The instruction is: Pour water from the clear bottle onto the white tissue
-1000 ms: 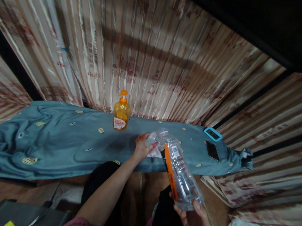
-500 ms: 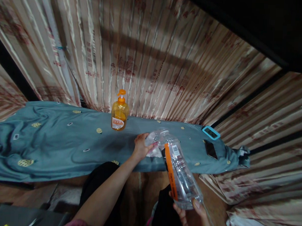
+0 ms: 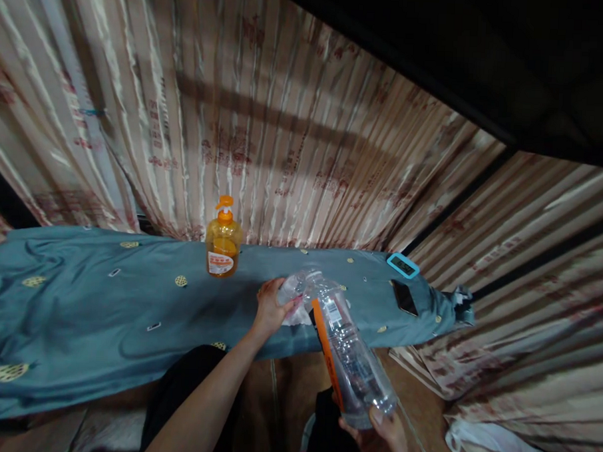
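My left hand (image 3: 270, 308) grips a clear container (image 3: 291, 289), my right hand (image 3: 385, 437) the large bottle (image 3: 351, 361) — pump bottle (image 3: 223, 247) at its ten o'clock

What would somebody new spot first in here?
Probably the orange pump bottle, standing on the blue-green cloth before the curtain. Next, the clear bottle with an orange label, slanting from the right hand toward the left hand. Farther right, a blue-framed clock lies by a dark phone.
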`<act>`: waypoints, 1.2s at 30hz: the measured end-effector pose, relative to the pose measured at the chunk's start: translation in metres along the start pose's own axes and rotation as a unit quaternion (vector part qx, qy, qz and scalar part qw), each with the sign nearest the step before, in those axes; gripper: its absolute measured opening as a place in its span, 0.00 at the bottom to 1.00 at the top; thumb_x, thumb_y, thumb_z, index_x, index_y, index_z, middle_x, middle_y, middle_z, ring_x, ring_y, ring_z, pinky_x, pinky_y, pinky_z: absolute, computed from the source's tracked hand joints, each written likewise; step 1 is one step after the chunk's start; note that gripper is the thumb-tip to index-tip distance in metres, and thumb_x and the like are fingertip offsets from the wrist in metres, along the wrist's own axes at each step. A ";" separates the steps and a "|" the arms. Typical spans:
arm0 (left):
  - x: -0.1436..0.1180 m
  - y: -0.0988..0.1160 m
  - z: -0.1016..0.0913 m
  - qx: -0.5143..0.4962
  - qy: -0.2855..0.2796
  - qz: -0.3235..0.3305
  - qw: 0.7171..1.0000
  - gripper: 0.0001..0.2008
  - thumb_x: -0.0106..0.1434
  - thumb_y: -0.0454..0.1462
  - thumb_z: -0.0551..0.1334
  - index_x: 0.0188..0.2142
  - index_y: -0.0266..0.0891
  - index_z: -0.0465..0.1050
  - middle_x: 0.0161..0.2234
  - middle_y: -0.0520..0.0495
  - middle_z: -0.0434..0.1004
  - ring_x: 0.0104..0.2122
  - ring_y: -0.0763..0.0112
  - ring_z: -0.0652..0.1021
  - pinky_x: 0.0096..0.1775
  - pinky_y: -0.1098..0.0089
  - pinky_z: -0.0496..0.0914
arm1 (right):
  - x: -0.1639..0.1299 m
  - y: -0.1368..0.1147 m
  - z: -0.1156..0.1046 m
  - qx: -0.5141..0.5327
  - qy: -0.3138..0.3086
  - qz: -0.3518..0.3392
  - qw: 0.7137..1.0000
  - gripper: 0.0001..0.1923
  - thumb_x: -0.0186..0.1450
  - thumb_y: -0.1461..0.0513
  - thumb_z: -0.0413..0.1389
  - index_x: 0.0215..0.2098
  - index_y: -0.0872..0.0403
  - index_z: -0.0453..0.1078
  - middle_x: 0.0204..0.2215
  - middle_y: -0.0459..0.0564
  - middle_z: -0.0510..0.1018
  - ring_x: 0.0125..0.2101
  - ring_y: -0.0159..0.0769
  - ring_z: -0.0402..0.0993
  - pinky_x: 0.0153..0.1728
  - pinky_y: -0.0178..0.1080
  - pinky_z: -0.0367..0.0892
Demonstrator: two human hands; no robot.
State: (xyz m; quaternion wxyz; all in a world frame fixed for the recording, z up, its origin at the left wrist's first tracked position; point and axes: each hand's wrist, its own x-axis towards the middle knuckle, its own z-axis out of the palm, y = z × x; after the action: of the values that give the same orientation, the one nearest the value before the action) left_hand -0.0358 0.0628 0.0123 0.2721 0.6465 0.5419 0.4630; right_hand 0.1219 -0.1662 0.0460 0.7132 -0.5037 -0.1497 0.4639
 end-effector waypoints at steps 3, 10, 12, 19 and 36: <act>0.001 0.001 0.000 -0.006 0.003 0.005 1.000 0.22 0.50 0.31 0.72 0.45 0.41 0.74 0.47 0.45 0.80 0.51 0.55 0.76 0.54 0.55 0.69 | -0.003 0.001 0.002 -0.005 0.004 -0.010 1.000 0.26 0.46 0.53 0.75 0.42 0.49 0.78 0.29 0.48 0.85 0.26 0.42 0.81 0.24 0.39 0.77; 0.000 0.003 -0.001 -0.020 0.006 0.016 1.000 0.21 0.51 0.34 0.72 0.45 0.42 0.74 0.45 0.46 0.80 0.50 0.55 0.76 0.55 0.55 0.69 | -0.006 -0.002 0.007 -0.052 -0.003 -0.047 0.998 0.29 0.46 0.52 0.74 0.44 0.52 0.77 0.29 0.49 0.85 0.27 0.42 0.81 0.25 0.39 0.77; -0.001 0.004 -0.002 -0.025 0.003 0.016 1.000 0.21 0.52 0.35 0.72 0.45 0.42 0.74 0.46 0.46 0.80 0.51 0.55 0.76 0.55 0.55 0.69 | -0.006 -0.003 0.006 -0.059 0.004 -0.052 0.997 0.26 0.45 0.53 0.75 0.40 0.52 0.77 0.31 0.50 0.85 0.27 0.42 0.81 0.25 0.39 0.77; -0.001 0.003 -0.002 -0.041 -0.011 0.005 0.999 0.22 0.53 0.34 0.71 0.48 0.42 0.73 0.48 0.44 0.79 0.52 0.55 0.76 0.56 0.55 0.69 | -0.007 -0.009 0.001 -0.124 0.013 -0.045 0.991 0.31 0.46 0.50 0.74 0.44 0.54 0.75 0.33 0.54 0.85 0.37 0.53 0.84 0.31 0.44 0.78; -0.002 0.005 -0.001 -0.042 -0.024 -0.006 0.999 0.23 0.52 0.35 0.71 0.48 0.40 0.72 0.48 0.43 0.78 0.51 0.54 0.76 0.55 0.54 0.69 | -0.006 -0.005 -0.004 -0.100 0.006 0.002 0.995 0.47 0.46 0.49 0.73 0.59 0.53 0.64 0.33 0.54 0.86 0.29 0.51 0.84 0.36 0.51 0.76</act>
State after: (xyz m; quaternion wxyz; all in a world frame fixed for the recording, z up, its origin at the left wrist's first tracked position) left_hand -0.0344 0.0598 0.0163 0.3146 0.6420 0.5189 0.4686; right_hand 0.1243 -0.1738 0.0497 0.6588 -0.5758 -0.1899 0.4453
